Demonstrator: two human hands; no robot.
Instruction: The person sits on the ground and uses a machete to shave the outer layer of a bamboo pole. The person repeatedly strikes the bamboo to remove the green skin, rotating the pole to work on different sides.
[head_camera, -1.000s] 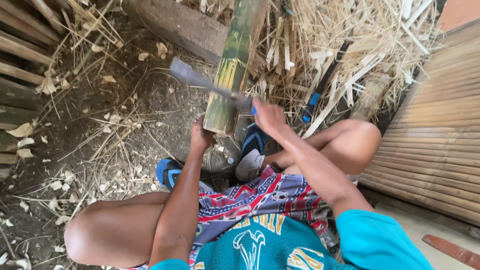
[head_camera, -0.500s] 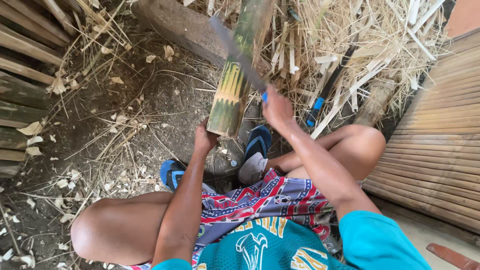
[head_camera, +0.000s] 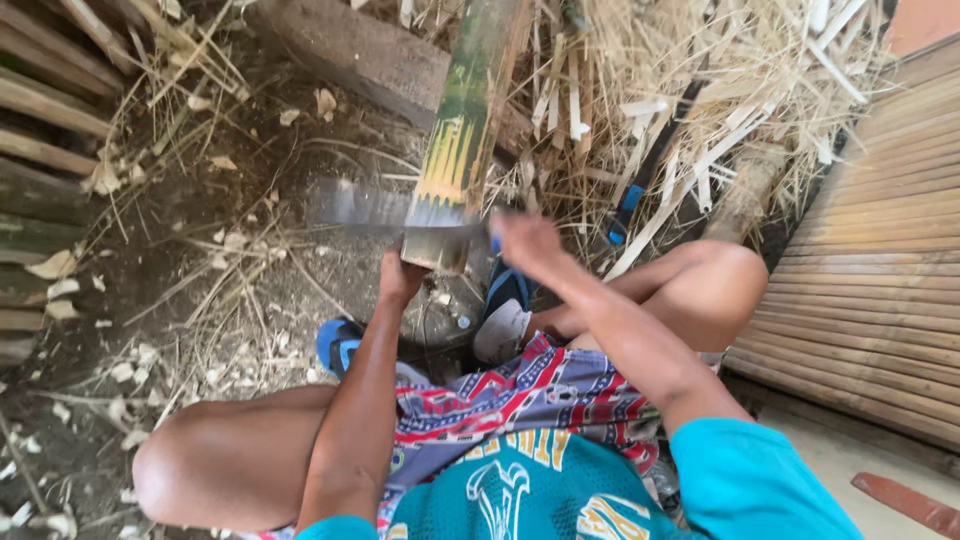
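A green and yellow bamboo pole (head_camera: 462, 120) leans toward me from the straw pile, its cut end just above my knees. My left hand (head_camera: 400, 278) grips that lower end from below. My right hand (head_camera: 528, 245) is closed on the handle of a long chopping knife (head_camera: 372, 208). The blade lies flat and blurred across the pole's end, pointing left.
I squat on bare dirt strewn with bamboo chips (head_camera: 130, 370). A thick log (head_camera: 370, 60) lies behind the pole. Straw and split strips (head_camera: 700, 90) pile up at the upper right. A woven bamboo mat (head_camera: 880, 240) lies on the right, bamboo slats (head_camera: 40, 130) on the left.
The knife was raised along the pole half a second ago; it has swung down and now crosses the pole's lower end. My left hand has kept its grip.
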